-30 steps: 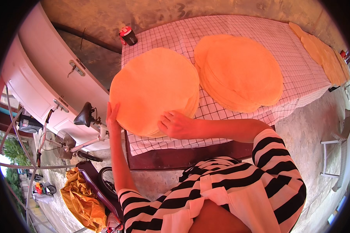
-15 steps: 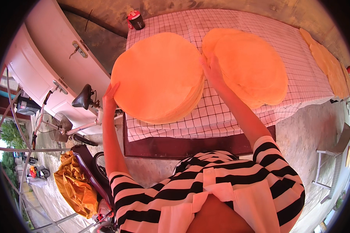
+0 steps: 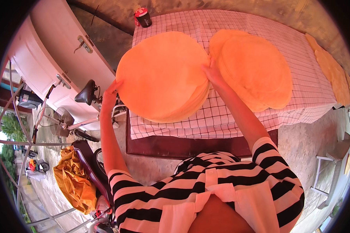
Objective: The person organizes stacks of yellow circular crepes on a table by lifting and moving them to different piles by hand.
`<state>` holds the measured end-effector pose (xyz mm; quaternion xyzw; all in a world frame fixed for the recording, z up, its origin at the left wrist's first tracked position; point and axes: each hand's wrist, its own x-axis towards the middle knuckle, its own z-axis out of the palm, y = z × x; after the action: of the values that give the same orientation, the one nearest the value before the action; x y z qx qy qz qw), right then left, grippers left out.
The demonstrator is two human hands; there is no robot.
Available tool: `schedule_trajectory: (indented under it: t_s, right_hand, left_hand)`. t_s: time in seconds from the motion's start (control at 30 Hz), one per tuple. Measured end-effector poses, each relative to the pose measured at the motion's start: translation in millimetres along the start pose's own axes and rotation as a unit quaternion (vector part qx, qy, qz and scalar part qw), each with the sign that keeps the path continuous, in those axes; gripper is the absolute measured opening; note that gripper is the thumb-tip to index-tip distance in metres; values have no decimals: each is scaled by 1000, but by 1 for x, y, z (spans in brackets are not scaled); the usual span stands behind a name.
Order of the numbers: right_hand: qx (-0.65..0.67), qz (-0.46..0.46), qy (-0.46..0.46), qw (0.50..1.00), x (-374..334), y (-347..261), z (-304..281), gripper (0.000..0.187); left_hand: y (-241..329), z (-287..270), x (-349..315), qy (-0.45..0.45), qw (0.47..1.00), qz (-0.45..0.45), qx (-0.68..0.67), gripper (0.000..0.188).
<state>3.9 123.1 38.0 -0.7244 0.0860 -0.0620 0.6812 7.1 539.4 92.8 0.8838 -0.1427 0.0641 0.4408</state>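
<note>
A tall stack of large round orange sheets (image 3: 161, 75), like thin flatbreads, stands on a checked cloth. At its left rim my left hand (image 3: 113, 87) is closed, thumb over the top sheet and fingers at the edge. My right hand (image 3: 213, 73) pinches the right rim from the other side, in the gap between the two piles. How many sheets either hand grips cannot be made out. A lower, looser pile of similar sheets (image 3: 256, 72) lies just to the right, its layers unevenly overlapped.
The white checked cloth (image 3: 229, 124) covers a table with a dark red base (image 3: 163, 147). A black cup with a red lid (image 3: 143, 17) stands at the far left corner. More sheets (image 3: 328, 72) lie at the far right. A bicycle saddle (image 3: 86, 92) and a white door (image 3: 62, 35) are left.
My right hand has shifted from beside the right pile onto the right rim of the tall stack. My left hand has closed further over the left rim. The view has turned slightly.
</note>
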Motion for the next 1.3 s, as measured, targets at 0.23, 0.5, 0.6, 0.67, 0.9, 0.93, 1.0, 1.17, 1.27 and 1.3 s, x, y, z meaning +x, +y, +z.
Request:
schedule_trajectory:
  t_s: [0.23, 0.5, 0.6, 0.67, 0.9, 0.93, 1.0, 1.17, 1.27, 1.3]
  right_hand:
    - [-39, -36, 42, 998, -8, -12, -8, 64]
    - [-103, -101, 110, 983, 7, 7, 22, 49]
    - [-143, -135, 133, 971, 11, 15, 27, 44]
    - [-159, -152, 136, 966, 15, 17, 27, 41]
    - [-183, -139, 16, 973, 1, -7, 18, 47]
    - [-187, -150, 39, 970, 4, -5, 21, 44]
    - [-204, -164, 94, 961, 13, 13, 14, 39]
    - [-164, -104, -8, 981, 33, -10, -19, 55]
    - [-157, -111, -87, 978, 48, -28, -26, 61]
    - [-158, -120, -116, 973, 53, -32, -24, 62]
  left_hand:
    - [134, 97, -33, 96, 952, 221, 188, 36]
    - [189, 214, -38, -68, 927, 218, 299, 63]
    - [185, 226, -42, -32, 912, 237, 333, 59]
    - [182, 230, -40, -33, 903, 250, 348, 58]
    - [182, 234, -41, -38, 873, 223, 433, 56]
    - [182, 234, -40, -38, 872, 223, 434, 55]
    - [186, 242, -39, -43, 874, 231, 426, 54]
    - [182, 239, -41, -54, 875, 212, 431, 54]
    - [189, 236, -40, -64, 886, 190, 418, 54]
    - [191, 235, -40, -68, 892, 180, 410, 54]
